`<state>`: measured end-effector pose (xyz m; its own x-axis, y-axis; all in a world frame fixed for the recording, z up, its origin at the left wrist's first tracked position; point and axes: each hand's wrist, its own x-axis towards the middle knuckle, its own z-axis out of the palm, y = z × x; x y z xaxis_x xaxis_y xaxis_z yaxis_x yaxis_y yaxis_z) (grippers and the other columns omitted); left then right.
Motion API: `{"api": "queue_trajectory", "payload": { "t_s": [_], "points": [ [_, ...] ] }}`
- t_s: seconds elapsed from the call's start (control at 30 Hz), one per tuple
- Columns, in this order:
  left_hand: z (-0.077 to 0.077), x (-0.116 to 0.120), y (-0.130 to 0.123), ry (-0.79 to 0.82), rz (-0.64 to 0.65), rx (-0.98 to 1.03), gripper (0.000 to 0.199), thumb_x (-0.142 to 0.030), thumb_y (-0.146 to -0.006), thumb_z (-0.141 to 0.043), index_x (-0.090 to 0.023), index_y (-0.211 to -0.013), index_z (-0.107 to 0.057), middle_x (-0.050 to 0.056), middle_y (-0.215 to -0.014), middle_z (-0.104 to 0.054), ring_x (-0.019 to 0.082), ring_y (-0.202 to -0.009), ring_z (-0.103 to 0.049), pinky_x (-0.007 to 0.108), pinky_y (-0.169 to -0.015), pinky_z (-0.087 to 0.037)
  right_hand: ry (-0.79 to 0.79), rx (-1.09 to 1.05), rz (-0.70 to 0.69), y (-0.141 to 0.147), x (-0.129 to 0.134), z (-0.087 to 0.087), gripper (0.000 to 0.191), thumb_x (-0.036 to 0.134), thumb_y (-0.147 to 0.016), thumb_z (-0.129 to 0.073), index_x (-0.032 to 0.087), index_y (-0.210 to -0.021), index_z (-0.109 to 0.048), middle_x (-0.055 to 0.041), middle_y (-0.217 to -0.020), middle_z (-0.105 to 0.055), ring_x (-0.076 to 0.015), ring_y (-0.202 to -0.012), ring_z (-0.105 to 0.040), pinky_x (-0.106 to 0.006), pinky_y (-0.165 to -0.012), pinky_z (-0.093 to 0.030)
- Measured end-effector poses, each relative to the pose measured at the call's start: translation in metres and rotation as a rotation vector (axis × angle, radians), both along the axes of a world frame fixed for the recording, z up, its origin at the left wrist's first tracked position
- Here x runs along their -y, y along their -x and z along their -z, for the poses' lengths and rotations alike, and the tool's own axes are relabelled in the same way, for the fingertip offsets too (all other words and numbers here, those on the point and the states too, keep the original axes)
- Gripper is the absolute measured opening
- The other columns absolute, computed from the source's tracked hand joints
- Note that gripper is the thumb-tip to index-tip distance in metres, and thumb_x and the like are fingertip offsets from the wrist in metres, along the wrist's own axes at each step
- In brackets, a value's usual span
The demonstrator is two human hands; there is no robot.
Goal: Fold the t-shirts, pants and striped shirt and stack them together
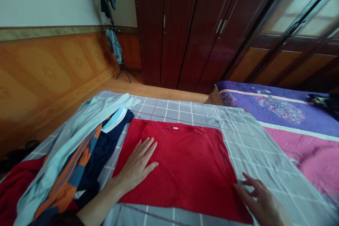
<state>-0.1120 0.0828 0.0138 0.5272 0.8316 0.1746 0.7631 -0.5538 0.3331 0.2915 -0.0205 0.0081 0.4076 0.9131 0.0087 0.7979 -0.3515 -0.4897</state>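
A red T-shirt [185, 162] lies spread on a grey checked sheet, its collar with a small white label at the far edge. Its sleeves are not visible at the sides, and the outline is nearly a rectangle. My left hand [140, 164] rests flat on the shirt's left part, fingers stretched out. At the shirt's lower right edge is my right hand [261, 197], palm low, fingers slightly curled and apart, with the thumb side by the red cloth. Nothing shows between its fingers; whether it touches the edge I cannot tell.
Left of the shirt lies a heap of clothes: a pale blue garment [87, 116], an orange patterned one [79, 169] and a navy one [106, 148]. A purple and pink bedspread [291, 109] is on the right. Behind stand a dark red wardrobe [182, 31] and a coat rack [112, 21].
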Motion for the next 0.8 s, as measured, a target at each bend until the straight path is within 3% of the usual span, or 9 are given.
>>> {"api": "queue_trajectory", "payload": {
  "t_s": [0.17, 0.27, 0.33, 0.43, 0.57, 0.7, 0.8],
  "points": [
    [0.0, -0.003, 0.006, -0.011, -0.057, 0.175, 0.049, -0.038, -0.091, -0.046, -0.023, -0.137, -0.038, 0.008, -0.144, -0.04, 0.024, -0.133, -0.035, 0.046, -0.109, -0.032, 0.16, -0.037, 0.003, 0.021, 0.003, -0.006, 0.05, 0.068, -0.069, -0.049, 0.022, -0.079, -0.064, 0.0, -0.055, -0.06, -0.0201, -0.052, -0.058, -0.032, -0.05, -0.04],
    [-0.001, -0.003, 0.007, -0.004, -0.099, 0.281, 0.043, -0.033, -0.092, -0.045, -0.023, -0.133, -0.043, 0.007, -0.137, -0.048, 0.022, -0.128, -0.043, 0.042, -0.107, -0.037, 0.216, -0.016, -0.058, 0.022, -0.007, -0.011, 0.04, 0.061, -0.067, -0.052, 0.023, -0.055, -0.053, 0.0007, -0.046, -0.054, -0.0177, -0.046, -0.053, -0.03, -0.048, -0.035],
    [-0.003, -0.001, 0.007, -0.004, -0.113, 0.357, 0.039, -0.031, -0.092, -0.045, -0.022, -0.13, -0.046, 0.007, -0.133, -0.052, 0.02, -0.125, -0.046, 0.04, -0.105, -0.04, 0.232, -0.112, -0.062, 0.022, -0.013, -0.015, 0.037, 0.056, -0.064, -0.055, 0.023, -0.049, -0.048, 0.0004, -0.044, -0.053, -0.0168, -0.045, -0.051, -0.03, -0.047, -0.034],
    [-0.008, 0.0, 0.006, 0.012, -0.121, 0.467, 0.035, -0.027, -0.092, -0.044, -0.022, -0.126, -0.05, 0.007, -0.128, -0.056, 0.02, -0.121, -0.049, 0.038, -0.103, -0.043, 0.277, -0.539, 0.035, 0.031, -0.018, -0.027, 0.031, 0.052, -0.062, -0.06, 0.022, -0.06, -0.057, -0.0021, -0.055, -0.062, -0.0203, -0.052, -0.06, -0.03, -0.051, -0.043],
    [-0.014, -0.002, 0.008, 0.126, -0.186, 0.633, 0.032, -0.028, -0.091, -0.046, -0.019, -0.12, -0.055, 0.008, -0.121, -0.06, 0.02, -0.114, -0.055, 0.037, -0.099, -0.045, 0.348, -1.123, 0.116, 0.054, -0.021, -0.048, 0.035, 0.044, -0.063, -0.069, 0.02, -0.089, -0.065, -0.0078, -0.083, -0.072, -0.0275, -0.076, -0.068, -0.038, -0.072, -0.053],
    [-0.016, -0.007, 0.011, 0.359, -0.291, 0.935, 0.032, -0.034, -0.089, -0.048, -0.016, -0.115, -0.056, 0.011, -0.112, -0.064, 0.021, -0.102, -0.062, 0.036, -0.09, -0.049, 0.234, -1.242, 0.108, 0.075, -0.034, -0.069, 0.044, 0.035, -0.064, -0.074, 0.019, -0.103, -0.064, -0.0083, -0.086, -0.072, -0.0286, -0.084, -0.068, -0.039, -0.076, -0.053],
    [-0.018, -0.01, 0.013, 0.536, -0.359, 1.116, 0.036, -0.039, -0.087, -0.051, -0.013, -0.111, -0.056, 0.013, -0.103, -0.067, 0.02, -0.089, -0.065, 0.031, -0.074, -0.053, 0.183, -1.244, 0.004, 0.099, -0.056, -0.085, 0.053, 0.028, -0.063, -0.074, 0.018, -0.113, -0.058, -0.0074, -0.084, -0.072, -0.0272, -0.077, -0.068, -0.037, -0.069, -0.053]
  ]
}}
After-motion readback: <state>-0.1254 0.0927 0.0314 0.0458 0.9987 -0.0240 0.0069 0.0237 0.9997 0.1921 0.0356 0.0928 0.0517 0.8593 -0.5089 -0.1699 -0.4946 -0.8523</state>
